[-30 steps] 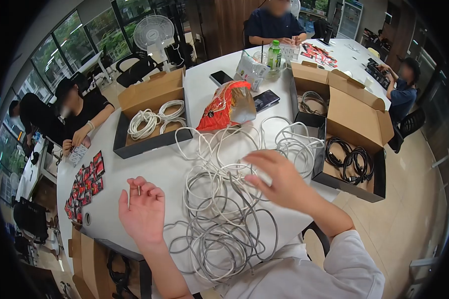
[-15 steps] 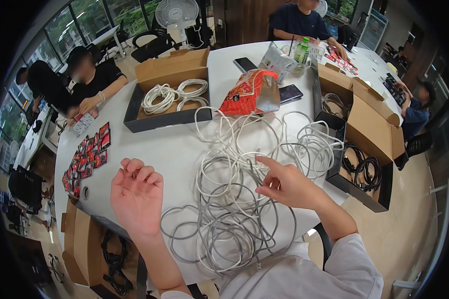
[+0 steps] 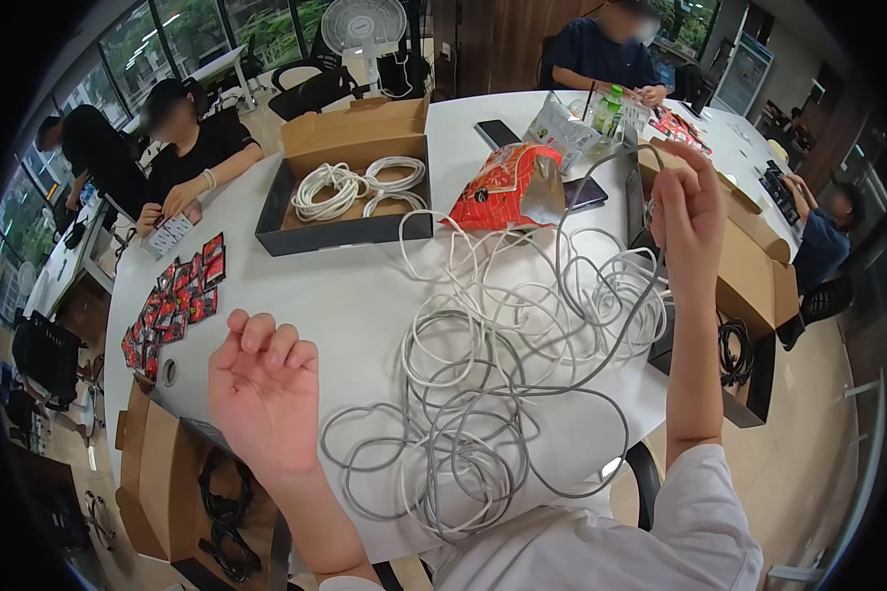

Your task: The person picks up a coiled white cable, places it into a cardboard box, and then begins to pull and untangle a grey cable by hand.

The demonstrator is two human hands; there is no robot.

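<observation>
My right hand (image 3: 690, 217) is raised at the right, its fingers pinched on a grey cable (image 3: 627, 430). A strand of that cable arches up from the pile to the fingers. Below and left of it, tangled white cables (image 3: 476, 317) and grey loops spread over the table (image 3: 296, 286) and reach its near edge. My left hand (image 3: 266, 409) hovers left of the pile, palm turned up, fingers loosely curled and apart, with nothing in it.
Coiled white cables lie in an open box (image 3: 340, 236) at the back. Boxes with black cables stand at right (image 3: 749, 399) and lower left (image 3: 153, 483). A red snack bag (image 3: 498, 187), phones, a green bottle (image 3: 609, 110) and red packets (image 3: 172, 305) share the table. Several people work around it.
My right hand has risen from the pile toward the upper right, lifting a grey cable with it. My left hand has hardly moved.
</observation>
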